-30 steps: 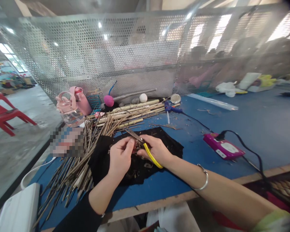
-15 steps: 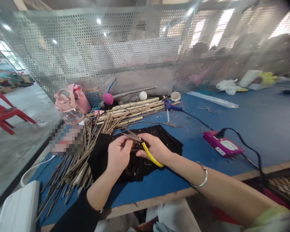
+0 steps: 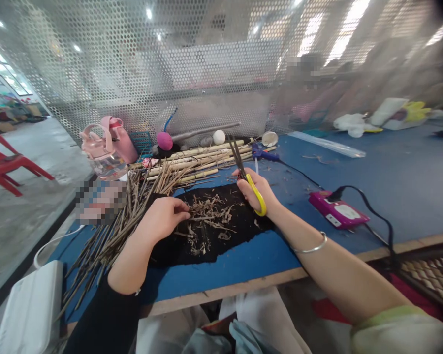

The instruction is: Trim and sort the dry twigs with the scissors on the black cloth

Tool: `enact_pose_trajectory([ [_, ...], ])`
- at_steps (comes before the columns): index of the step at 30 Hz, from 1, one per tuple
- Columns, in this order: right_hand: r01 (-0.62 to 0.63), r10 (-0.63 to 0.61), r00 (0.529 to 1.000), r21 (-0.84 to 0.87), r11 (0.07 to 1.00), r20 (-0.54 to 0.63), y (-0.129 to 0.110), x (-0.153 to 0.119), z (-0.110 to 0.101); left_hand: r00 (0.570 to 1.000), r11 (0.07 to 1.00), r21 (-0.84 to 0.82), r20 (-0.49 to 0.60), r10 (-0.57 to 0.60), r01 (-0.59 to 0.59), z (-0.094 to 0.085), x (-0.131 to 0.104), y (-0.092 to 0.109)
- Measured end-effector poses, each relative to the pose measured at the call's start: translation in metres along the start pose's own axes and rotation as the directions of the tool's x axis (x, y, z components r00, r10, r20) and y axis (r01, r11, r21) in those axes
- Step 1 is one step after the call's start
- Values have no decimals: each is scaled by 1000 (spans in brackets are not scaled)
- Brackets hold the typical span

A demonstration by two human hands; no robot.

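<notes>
My right hand (image 3: 256,191) is wrapped round yellow-handled scissors (image 3: 238,160). Their dark blades point up and away, slightly apart, above the right side of a black cloth (image 3: 243,223). My left hand (image 3: 166,216) is low over the cloth's left part, fingers curled and tips close together at the edge of a pile of short dry twig pieces (image 3: 210,211). Whether a piece is between those fingertips I cannot make out. Long thin dry sticks (image 3: 114,241) lie in a bundle to the left, partly behind my left hand and forearm.
Thicker bamboo sticks (image 3: 192,162) lie behind the cloth, near a blue glue gun (image 3: 266,154). A magenta power strip (image 3: 337,210) with cables is at right. Pink bottles (image 3: 103,147) and a white power bank (image 3: 31,307) are at left. A perforated metal screen (image 3: 206,73) stands behind.
My hands have moved apart: the left one left, the right one up and right with the scissors. The blades have swung from pointing left to pointing up. The twig pieces are now uncovered.
</notes>
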State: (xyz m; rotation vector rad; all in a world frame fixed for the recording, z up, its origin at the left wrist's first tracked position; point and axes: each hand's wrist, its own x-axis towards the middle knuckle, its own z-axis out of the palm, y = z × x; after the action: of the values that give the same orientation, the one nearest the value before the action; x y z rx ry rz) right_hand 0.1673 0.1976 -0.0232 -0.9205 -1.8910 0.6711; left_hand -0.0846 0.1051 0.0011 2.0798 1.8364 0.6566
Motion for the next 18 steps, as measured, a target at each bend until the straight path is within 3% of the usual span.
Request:
enact_pose_trajectory([
  [5, -16, 16, 999, -23, 1000, 38, 0, -1, 2, 996, 968, 237, 54, 73, -83, 19, -3, 13],
  [10, 50, -41, 995, -104, 993, 86, -7, -3, 4, 997, 968, 238, 9, 80, -80, 22, -4, 20],
  [12, 51, -41, 995, -104, 993, 91, -8, -4, 5, 996, 989, 141, -70, 56, -45, 20, -2, 19],
  [15, 43, -29, 995, -136, 990, 99, -11, -5, 7, 980, 990, -140, -191, -52, 25, 18, 1, 19],
  [18, 44, -14, 988, -200, 979, 152, -16, -7, 10, 965, 857, -498, -135, -225, 130, 21, 2, 25],
])
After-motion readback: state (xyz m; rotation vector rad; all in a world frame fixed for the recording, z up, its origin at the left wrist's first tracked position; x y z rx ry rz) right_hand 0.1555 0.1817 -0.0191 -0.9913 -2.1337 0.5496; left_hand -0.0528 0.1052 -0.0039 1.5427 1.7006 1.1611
